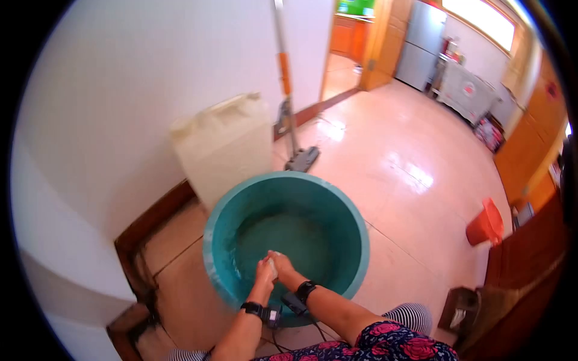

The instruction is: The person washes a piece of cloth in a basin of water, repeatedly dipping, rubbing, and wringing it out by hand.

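A large round teal tub (355, 265) stands on the floor in front of me, with what looks like shallow water in its bottom. Over its near half, my left hand (264, 272) and my right hand (280, 263) are pressed together, fingers closed. A small whitish thing (273, 269) shows between them, too blurred and too covered to name. Both wrists wear black straps with small devices, and a dark cable hangs below the right one.
Behind the tub, a cream bin (226, 147) with a liner stands against the wall, beside a mop (303, 159). A red bucket (483, 224) sits on the tiled floor at right. Farther back are a silver fridge (421, 45) and a covered appliance (465, 90).
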Demonstrator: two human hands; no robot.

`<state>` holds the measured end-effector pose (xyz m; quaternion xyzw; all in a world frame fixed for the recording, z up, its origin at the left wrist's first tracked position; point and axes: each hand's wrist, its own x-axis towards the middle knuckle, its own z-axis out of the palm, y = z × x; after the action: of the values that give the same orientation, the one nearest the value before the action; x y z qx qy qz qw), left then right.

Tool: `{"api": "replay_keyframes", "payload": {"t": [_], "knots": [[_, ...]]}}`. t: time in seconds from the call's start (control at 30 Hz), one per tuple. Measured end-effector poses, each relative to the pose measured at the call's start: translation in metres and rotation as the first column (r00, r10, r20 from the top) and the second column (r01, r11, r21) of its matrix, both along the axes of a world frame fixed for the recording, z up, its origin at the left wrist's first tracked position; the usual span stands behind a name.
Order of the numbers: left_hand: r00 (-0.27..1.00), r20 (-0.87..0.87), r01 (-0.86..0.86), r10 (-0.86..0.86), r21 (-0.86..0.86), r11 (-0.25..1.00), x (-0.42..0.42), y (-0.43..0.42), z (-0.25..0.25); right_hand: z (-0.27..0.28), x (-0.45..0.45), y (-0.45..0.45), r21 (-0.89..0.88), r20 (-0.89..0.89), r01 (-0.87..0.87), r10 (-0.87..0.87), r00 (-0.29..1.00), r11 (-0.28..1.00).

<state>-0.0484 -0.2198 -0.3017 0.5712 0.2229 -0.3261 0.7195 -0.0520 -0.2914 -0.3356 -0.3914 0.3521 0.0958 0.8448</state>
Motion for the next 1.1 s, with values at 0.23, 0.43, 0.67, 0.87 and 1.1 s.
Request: {"api": "replay_keyframes", "payload": {"t": [0.23,0.43,0.67,0.87,1.1], "knots": [[0.967,-0.066,-0.249,0.247,-0.464,0.85,0.035,0.038,-0.08,0.04,-0.007,0.038,-0.415,0.399,-0.133,0.312,0.862,0.9],[0.975,0.091,-0.189,0.203,-0.143,0.971,0.006,0.005,-0.015,-0.014,0.017,-0.002,-0.968,0.089,-0.086,0.64,0.764,0.237],[0.936,0.351,0.061,0.011,-0.191,0.98,0.042,-0.004,-0.103,0.009,0.004,-0.011,-0.425,0.366,-0.264,0.431,0.825,0.866],[0.895,0.213,-0.39,0.391,-0.047,0.92,0.049,0.032,-0.055,0.077,-0.009,0.015,-0.489,0.124,-0.416,0.534,0.836,0.766],[0.941,0.313,-0.19,0.131,0.166,0.968,0.037,0.035,-0.076,-0.05,-0.007,-0.067,-0.869,-0.215,-0.31,0.27,0.939,0.387]]}}
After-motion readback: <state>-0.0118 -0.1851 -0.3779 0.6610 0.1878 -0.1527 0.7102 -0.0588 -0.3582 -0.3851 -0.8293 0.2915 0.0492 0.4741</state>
